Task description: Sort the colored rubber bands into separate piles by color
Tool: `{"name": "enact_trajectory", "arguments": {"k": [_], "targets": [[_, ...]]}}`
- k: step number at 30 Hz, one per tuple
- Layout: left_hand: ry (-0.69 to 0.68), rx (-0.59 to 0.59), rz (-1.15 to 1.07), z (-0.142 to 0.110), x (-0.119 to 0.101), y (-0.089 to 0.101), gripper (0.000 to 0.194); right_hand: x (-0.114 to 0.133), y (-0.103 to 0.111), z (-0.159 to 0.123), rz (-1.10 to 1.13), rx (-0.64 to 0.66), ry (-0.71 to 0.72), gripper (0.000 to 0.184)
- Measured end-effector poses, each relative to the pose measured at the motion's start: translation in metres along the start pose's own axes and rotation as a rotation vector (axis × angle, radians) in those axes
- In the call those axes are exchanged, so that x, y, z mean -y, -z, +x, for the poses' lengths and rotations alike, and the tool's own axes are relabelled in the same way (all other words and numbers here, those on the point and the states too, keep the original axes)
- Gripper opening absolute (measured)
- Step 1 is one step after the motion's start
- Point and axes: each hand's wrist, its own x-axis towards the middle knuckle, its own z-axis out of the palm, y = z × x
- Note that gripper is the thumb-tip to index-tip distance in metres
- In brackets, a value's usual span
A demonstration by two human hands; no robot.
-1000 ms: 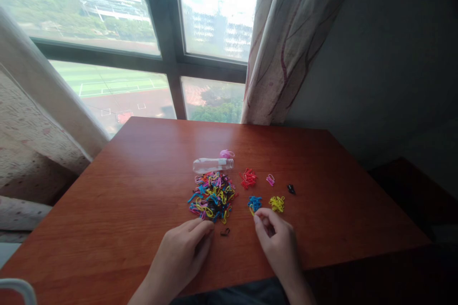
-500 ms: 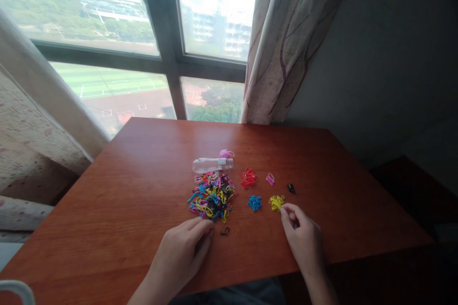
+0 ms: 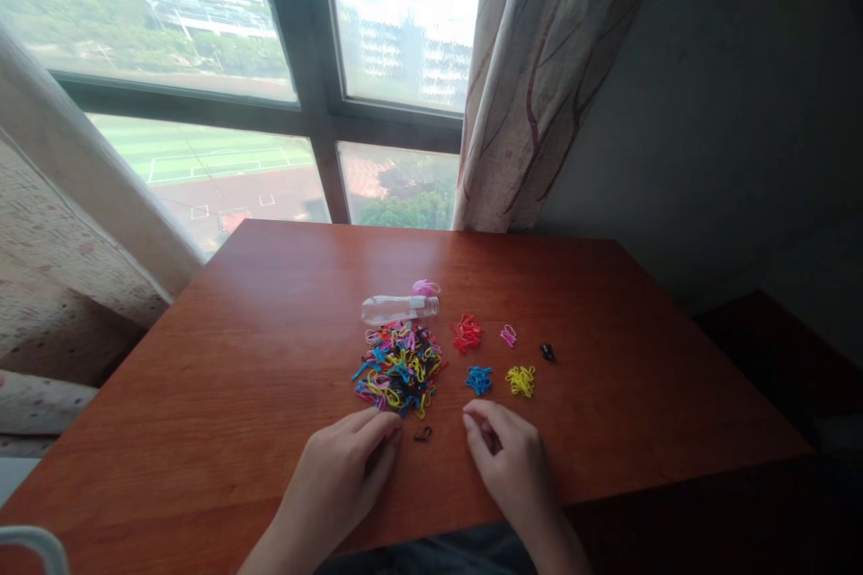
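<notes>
My left hand (image 3: 351, 456) rests at the near edge of a mixed pile of small loop-shaped clips (image 3: 401, 368) in several colours. Its thumb and forefinger are pinched together, and whatever is between them is hidden. A single black clip (image 3: 422, 435) lies on the table just right of those fingertips. My right hand (image 3: 507, 449) hovers below the blue clips (image 3: 479, 380), with thumb and forefinger curled and their tips slightly apart. Nothing shows between them. The yellow clips (image 3: 520, 381) form a small heap up and right of this hand.
Red clips (image 3: 467, 333), a few pink clips (image 3: 508, 336) and black clips (image 3: 547, 352) lie in separate groups. Behind the mixed pile, a clear plastic bottle (image 3: 391, 310) lies on its side, with a pink bundle (image 3: 426, 287) beyond it. The wooden table (image 3: 235, 359) meets a window.
My right hand has left the yellow heap and moved left, towards the single black clip. My left hand stays beside the mixed pile.
</notes>
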Motion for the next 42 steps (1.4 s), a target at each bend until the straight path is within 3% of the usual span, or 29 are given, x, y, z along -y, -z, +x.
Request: {"name": "enact_trajectory", "arguments": {"k": [4,11,23,31,34,42], "targets": [[0.015,0.007,-0.013,0.0,0.0,0.0,0.02,0.016,-0.009,0.002,0.005,0.148,0.045,0.018],[0.034,-0.02,-0.034,-0.001,0.001,-0.002,0.019,0.027,-0.005,0.006,-0.008,0.267,0.024,0.022],[0.06,-0.126,0.08,0.001,0.002,-0.005,0.02,0.03,-0.011,0.005,0.026,0.283,0.023,0.014],[0.053,-0.132,0.08,0.001,0.0,-0.002,0.02,0.014,0.0,0.004,0.189,0.162,-0.072,0.012],[0.047,-0.131,0.087,0.0,0.001,-0.003,0.02,-0.007,0.017,0.009,0.192,0.061,-0.134,0.016],[0.053,-0.113,0.096,0.002,0.002,-0.003,0.022,-0.077,0.062,0.026,-0.068,-0.231,-0.306,0.032]]}}
